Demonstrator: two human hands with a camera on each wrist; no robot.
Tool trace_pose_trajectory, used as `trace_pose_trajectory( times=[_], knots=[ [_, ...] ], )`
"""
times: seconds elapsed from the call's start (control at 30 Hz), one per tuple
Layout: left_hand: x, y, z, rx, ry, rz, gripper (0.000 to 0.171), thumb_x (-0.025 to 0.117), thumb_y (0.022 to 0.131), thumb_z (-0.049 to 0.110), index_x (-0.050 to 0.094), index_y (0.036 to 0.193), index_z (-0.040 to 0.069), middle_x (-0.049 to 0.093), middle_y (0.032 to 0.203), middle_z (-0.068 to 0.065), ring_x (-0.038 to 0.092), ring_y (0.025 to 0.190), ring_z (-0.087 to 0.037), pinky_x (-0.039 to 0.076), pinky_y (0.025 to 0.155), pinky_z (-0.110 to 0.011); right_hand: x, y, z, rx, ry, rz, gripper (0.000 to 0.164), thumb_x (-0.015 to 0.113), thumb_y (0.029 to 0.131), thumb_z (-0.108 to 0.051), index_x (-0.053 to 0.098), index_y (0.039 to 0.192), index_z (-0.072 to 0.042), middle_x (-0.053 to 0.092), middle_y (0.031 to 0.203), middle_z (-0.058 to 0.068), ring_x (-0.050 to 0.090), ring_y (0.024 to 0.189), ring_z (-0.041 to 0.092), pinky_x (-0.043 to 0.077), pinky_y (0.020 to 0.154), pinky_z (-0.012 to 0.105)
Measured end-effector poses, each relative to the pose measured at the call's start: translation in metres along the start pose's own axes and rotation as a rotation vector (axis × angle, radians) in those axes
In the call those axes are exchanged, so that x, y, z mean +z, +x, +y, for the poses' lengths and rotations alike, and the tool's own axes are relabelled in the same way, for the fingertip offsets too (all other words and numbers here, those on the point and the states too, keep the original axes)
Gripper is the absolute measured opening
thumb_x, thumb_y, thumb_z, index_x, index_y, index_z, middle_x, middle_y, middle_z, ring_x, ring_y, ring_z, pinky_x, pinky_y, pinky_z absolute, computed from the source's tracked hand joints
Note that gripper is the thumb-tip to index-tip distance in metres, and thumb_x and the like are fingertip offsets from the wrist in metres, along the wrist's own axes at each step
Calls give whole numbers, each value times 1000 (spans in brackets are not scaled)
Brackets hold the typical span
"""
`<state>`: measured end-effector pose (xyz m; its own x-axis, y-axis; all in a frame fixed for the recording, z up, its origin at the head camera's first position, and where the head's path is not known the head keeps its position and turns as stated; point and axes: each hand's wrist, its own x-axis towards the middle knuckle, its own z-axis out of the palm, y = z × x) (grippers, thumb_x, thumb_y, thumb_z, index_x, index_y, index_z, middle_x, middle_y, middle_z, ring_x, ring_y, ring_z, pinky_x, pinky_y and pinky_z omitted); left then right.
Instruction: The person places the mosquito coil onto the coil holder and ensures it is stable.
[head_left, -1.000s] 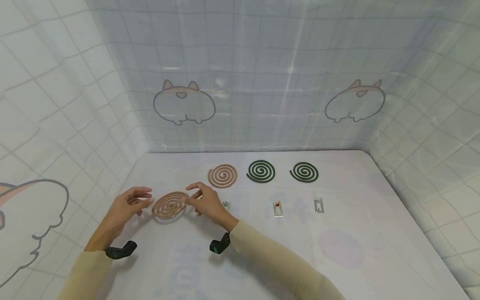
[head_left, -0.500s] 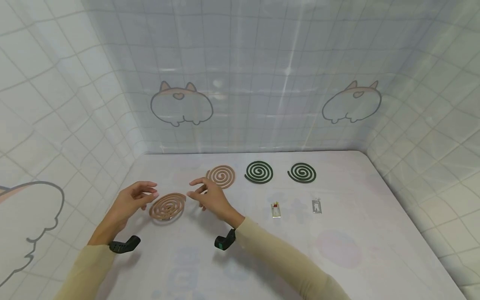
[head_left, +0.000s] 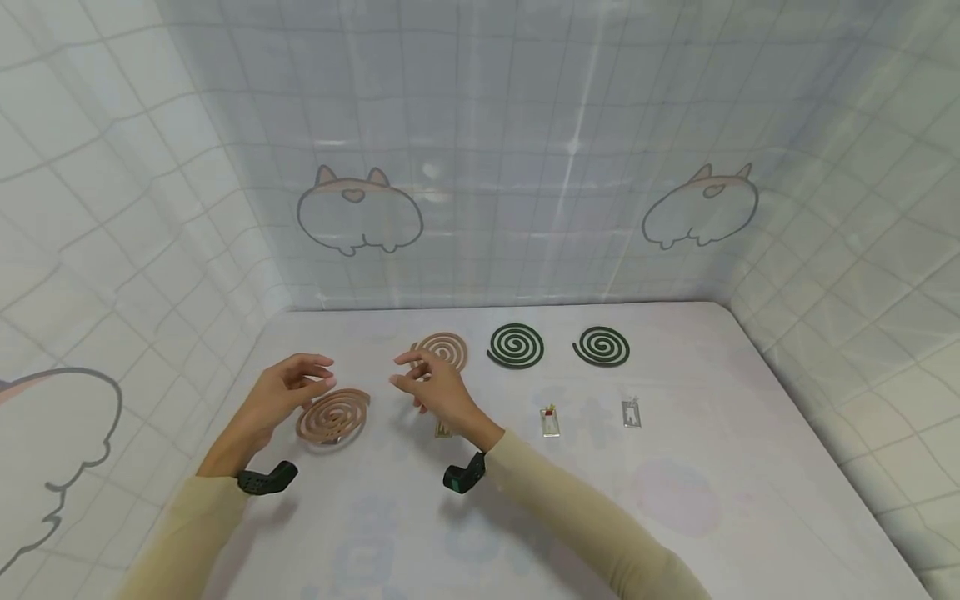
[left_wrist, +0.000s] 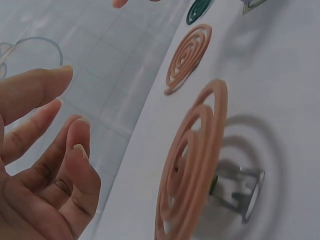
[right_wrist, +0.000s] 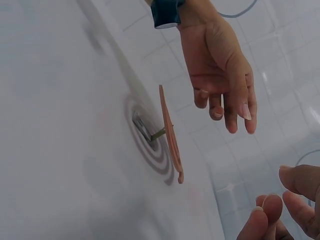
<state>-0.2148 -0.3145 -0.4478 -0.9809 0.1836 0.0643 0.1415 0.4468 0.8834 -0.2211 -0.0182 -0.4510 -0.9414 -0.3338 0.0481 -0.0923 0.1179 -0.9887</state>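
A brown mosquito coil [head_left: 330, 414] is propped level on a small metal stand [left_wrist: 260, 185], raised above the table with its shadow below. Up and to its right, my left hand [head_left: 277, 400] hovers at the coil's far edge with relaxed fingers, holding nothing. In the left wrist view, a gap shows between that hand [left_wrist: 45, 175] and the coil [left_wrist: 216, 120]. My right hand [head_left: 446, 392] hangs loosely bent to the right of the coil, apart from it and also without an object. It partly covers a second brown coil [head_left: 453, 343] and a gold-coloured metal stand [head_left: 443, 430].
Two green coils, one middle [head_left: 516, 346] and one right [head_left: 602, 347], lie flat along the back of the white table [head_left: 525, 517]. Before them lie two flat metal stands, one with a red spot [head_left: 550, 421] and one plain silver [head_left: 632, 412]. Tiled-pattern sheets wall three sides.
My right hand has let go of the brown coil's edge and drawn off to the right. My left hand has risen and shifted right over the coil's rim. The coil stays on its stand.
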Motion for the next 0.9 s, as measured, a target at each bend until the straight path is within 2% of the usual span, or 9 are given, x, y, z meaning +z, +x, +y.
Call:
trace_pose_trajectory(
  times=[0.1,0.23,0.37,0.5,0.63,0.7,0.77,0.9],
  knots=[
    [4,3,4,-11,-6,-17,46,73,99,26,58,137,5,66,121,-15,67,93,-25,56,72,-33,-4,1,0,2,-15,7,30,77,96,-26,69,125,-23,67,96,2,61,64,31,57,66,59],
    [10,6,11,-19,-2,-33,51,72,99,30,57,139,3,64,125,-19,65,101,-33,56,82,-34,-11,1,0,2,-32,14,31,75,97,-29,68,127,-23,67,98,3,62,72,45,57,67,60],
    [17,11,15,-23,-18,-47,51,73,99,31,58,138,4,62,128,-19,65,104,-36,56,88,-38,-20,2,2,-1,-21,24,36,75,98,-31,66,130,-18,66,99,3,61,73,45,57,67,58],
    [25,16,18,-27,-40,-62,48,74,98,29,59,137,4,61,129,-20,67,102,-29,57,87,-40,-29,3,6,-19,-2,35,35,73,99,-26,65,130,-13,65,101,6,59,71,42,56,63,54],
    [34,21,21,-29,-39,-76,48,73,99,28,58,139,4,59,133,-23,67,99,-20,57,83,-38,-38,4,10,-20,12,49,32,70,100,-22,65,130,-11,63,103,8,59,75,48,56,63,53],
    [38,25,24,-34,-29,-78,48,73,99,29,59,138,6,59,134,-23,66,100,-20,58,81,-39,-43,4,11,-10,12,63,32,70,101,-22,65,130,-10,63,104,8,59,78,51,56,65,58],
    [42,28,26,-40,-34,-84,48,73,99,29,59,138,6,57,137,-24,65,103,-24,59,81,-42,-46,5,13,-7,11,77,33,69,101,-22,65,131,-10,63,104,8,59,77,48,55,67,62],
    [51,34,33,-52,-52,-91,48,75,98,28,59,137,6,55,138,-27,65,105,-35,60,77,-48,-52,8,17,8,11,110,33,72,100,-25,66,130,-13,64,101,7,60,75,45,54,69,64]
  ],
)
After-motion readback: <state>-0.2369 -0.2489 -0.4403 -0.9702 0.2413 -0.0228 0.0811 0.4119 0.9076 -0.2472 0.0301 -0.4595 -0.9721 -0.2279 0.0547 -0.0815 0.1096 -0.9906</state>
